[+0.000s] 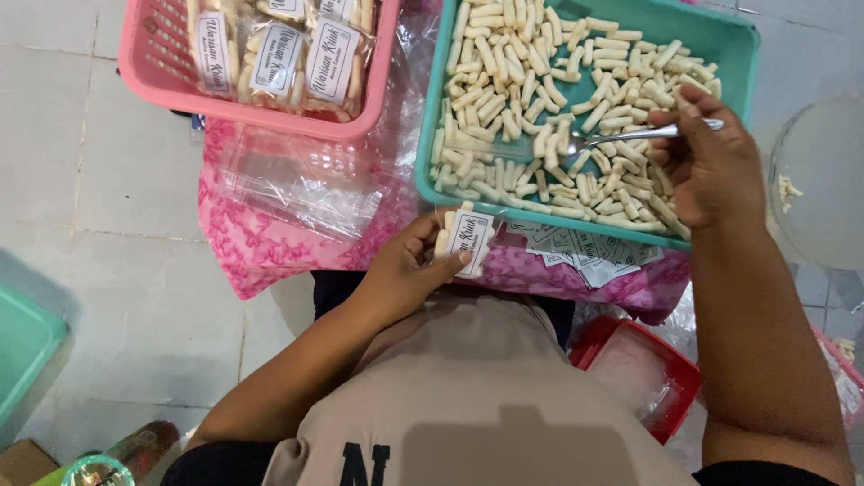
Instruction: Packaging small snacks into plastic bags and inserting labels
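Tiled floor (pixel 117 180); left hand (pixel 405 270) grips labelled packet (pixel 466 241), right hand (pixel 711 166) spoon (pixel 621 137).

small clear packet (pixel 461 241) with a white rectangular label, near centre, held in the left hand (pixel 405 270); filled clear packets (pixel 279 54) with white labels in the pink basket (pixel 144 72), far left; loose white labels (pixel 576 247) piled right of the held packet; empty clear bags (pixel 306 180) left of centre

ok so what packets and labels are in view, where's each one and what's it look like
Labelled bag: in the left hand, below the teal tray; clear, white rectangular label, pale sticks inside.
Filled packets: in the pink basket, top left; clear, white labels.
Loose labels: white slips heaped on pink cloth under the tray's near edge.
Empty clear bags: below the basket.
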